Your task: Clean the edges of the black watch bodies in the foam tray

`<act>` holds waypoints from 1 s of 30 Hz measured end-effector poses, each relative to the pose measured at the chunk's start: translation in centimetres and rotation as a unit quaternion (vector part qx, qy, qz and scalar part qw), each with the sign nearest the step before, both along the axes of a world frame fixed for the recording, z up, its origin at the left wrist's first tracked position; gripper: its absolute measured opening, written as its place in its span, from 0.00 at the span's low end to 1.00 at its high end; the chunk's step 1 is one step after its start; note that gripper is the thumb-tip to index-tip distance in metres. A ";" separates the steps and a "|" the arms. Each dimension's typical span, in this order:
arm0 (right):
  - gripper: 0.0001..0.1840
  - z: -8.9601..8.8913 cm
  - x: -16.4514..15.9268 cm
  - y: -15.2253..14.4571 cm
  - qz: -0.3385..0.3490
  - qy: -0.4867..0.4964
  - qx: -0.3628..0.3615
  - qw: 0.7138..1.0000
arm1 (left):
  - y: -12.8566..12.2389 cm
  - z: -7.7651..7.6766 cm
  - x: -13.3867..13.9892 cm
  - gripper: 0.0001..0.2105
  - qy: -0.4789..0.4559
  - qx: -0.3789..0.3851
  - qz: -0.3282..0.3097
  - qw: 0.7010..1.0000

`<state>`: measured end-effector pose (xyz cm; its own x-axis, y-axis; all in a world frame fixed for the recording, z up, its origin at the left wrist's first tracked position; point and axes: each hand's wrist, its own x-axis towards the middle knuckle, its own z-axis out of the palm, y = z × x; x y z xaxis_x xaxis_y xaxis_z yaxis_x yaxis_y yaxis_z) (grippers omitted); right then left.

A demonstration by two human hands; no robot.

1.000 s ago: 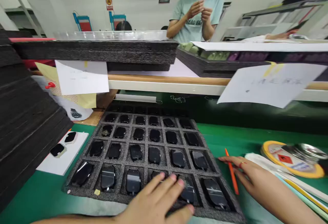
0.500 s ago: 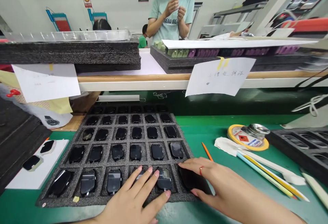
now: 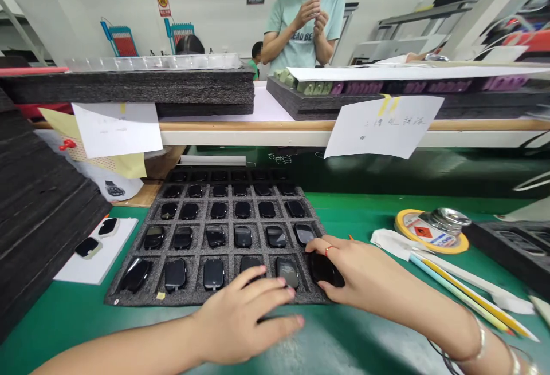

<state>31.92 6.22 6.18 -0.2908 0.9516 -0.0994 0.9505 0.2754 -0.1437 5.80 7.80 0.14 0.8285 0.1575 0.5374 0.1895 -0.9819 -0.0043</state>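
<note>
A grey foam tray [image 3: 184, 300] lies on the bench, its compartments holding rows of black smartwatch screens. At the tray's front right corner, my right hand [image 3: 344, 266] has thumb and fingers around a dark smartwatch screen [image 3: 322, 269], which sits in or just over its compartment; the hand partly hides it. My left hand [image 3: 244, 312] hovers over the front edge with its fingers spread and nothing in them. Its fingertips are close to another smartwatch screen [image 3: 287, 272] and partly cover the one to the left of that.
Two light-cased watches [image 3: 88, 247] rest on a white pad [image 3: 92, 266] at the left, beside stacked black foam [image 3: 38, 220]. A round metal-topped container [image 3: 433, 229], pens [image 3: 464, 295] and a white cloth [image 3: 389, 243] lie right. A shelf [image 3: 258, 137] crosses behind; a person [image 3: 301, 26] stands beyond it.
The view has shifted, so the tray appears higher and slightly to the right. My left hand has drawn back toward the tray's front edge. My right hand stays around the corner screen.
</note>
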 end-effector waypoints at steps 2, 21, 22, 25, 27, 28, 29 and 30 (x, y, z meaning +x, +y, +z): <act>0.18 0.6 -1.1 0.1 0.015 0.017 0.015 1.000 | -0.8 0.2 -0.4 0.08 -0.015 -0.003 -0.083 0.996; 0.15 2.6 -9.6 2.5 0.120 0.016 -0.013 0.992 | 3.4 5.2 -5.4 0.07 0.210 -0.192 0.308 0.908; 0.16 2.5 -10.1 2.7 0.123 0.018 -0.020 0.992 | 3.5 5.3 -5.5 0.09 0.202 -0.234 0.305 0.901; 0.17 2.0 -10.9 2.9 0.119 0.021 -0.030 0.992 | 4.1 5.8 -6.0 0.09 0.158 -0.376 0.272 0.872; 0.16 1.5 -10.9 3.0 0.114 0.020 -0.028 0.993 | 4.5 6.2 -5.9 0.06 0.085 -0.460 0.223 0.855; 0.16 1.3 -10.9 3.0 0.112 0.020 -0.024 0.993 | 4.7 6.5 -5.7 0.05 0.028 -0.507 0.194 0.840; 0.16 1.0 -10.9 3.0 0.110 0.019 -0.020 0.993 | 4.8 6.8 -5.3 0.06 -0.037 -0.555 0.167 0.814; 0.16 0.8 -11.0 3.0 0.110 0.020 -0.017 0.994 | 4.9 7.1 -4.7 0.07 -0.096 -0.601 0.146 0.780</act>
<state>20.95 9.24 6.97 -0.4953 0.8610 -0.1154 0.8615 0.4699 -0.1922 1.11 12.74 7.22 0.5855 0.8100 -0.0336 0.2896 -0.1703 0.9419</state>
